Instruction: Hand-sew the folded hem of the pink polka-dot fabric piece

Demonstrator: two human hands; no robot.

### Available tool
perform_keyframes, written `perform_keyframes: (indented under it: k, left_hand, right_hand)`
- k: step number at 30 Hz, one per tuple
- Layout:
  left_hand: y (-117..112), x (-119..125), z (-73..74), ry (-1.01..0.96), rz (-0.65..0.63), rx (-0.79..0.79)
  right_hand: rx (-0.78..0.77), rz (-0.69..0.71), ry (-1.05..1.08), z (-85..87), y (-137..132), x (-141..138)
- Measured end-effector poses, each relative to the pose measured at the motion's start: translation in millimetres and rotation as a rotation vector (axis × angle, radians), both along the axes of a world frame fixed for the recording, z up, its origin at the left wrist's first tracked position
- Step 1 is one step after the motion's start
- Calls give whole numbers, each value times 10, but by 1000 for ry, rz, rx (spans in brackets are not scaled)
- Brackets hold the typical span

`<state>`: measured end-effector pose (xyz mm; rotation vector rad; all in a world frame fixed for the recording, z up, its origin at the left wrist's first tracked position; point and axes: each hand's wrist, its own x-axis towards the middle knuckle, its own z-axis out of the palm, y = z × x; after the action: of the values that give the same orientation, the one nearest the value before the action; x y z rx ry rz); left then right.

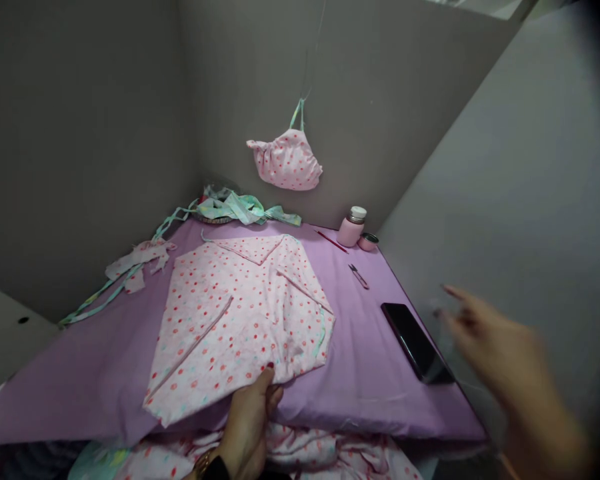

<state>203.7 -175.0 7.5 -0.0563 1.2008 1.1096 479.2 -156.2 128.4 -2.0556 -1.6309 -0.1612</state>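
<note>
A pink cloth with red dots (240,313) lies folded on the purple-covered table (360,373). My left hand (247,427) grips its near edge, thumb on top and fingers curled under. My right hand (485,340) is raised at the right, blurred by motion, above and beside a black phone (415,341). Its fingers seem stretched out toward the phone and hold nothing that I can make out.
A pink dotted pouch (286,160) hangs on the back wall. Below it lie green fabric scraps (240,208), a pink bottle (353,227), a small pink lid (369,241), a red pencil (331,241) and thread snips (359,275). Strips of cloth (135,263) trail off the left. More dotted fabric (330,453) hangs below the front edge.
</note>
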Motion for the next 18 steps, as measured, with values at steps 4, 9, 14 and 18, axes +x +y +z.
perform_keyframes:
  k: [4,9,14,18]
  left_hand:
    - [5,-3,14,12,-18,-10]
    - [9,-1,18,5,-30,11]
    - [10,16,24,-44,-75,42]
    - [17,21,20,-51,-71,29]
  right_hand:
    - [-149,296,263,-602,198,-571]
    - [-381,627,525,-1084,-131,-1329]
    - [-234,703,471,-1214,-247,-1534]
    - [-172,707,499,-1262,-207,-1622]
